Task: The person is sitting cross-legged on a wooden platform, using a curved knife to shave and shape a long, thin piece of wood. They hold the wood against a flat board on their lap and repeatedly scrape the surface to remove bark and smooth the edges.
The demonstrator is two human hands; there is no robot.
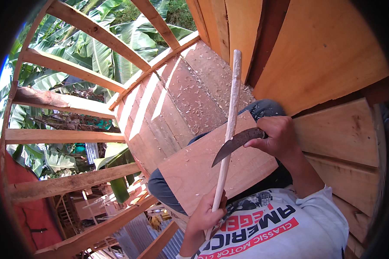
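A pale, peeled wooden stick (234, 103) slants up across my lap, its near end against my shirt. My left hand (208, 210) is closed round its lower part. In my right hand (277, 135) is a knife (237, 144) with a broad, dark, curved blade; the fist hides the handle. The blade crosses the stick about midway, its tip pointing down to the left. Whether the edge touches the wood, I cannot tell. Under both lies a flat wooden board (190, 173) across my legs, with a few shavings on it.
Wood shavings (194, 97) litter the plank floor (153, 142) ahead. A railing of wooden bars (69, 137) runs along the left, with banana leaves (101, 56) beyond it. Plank walls (320, 52) stand close on the right.
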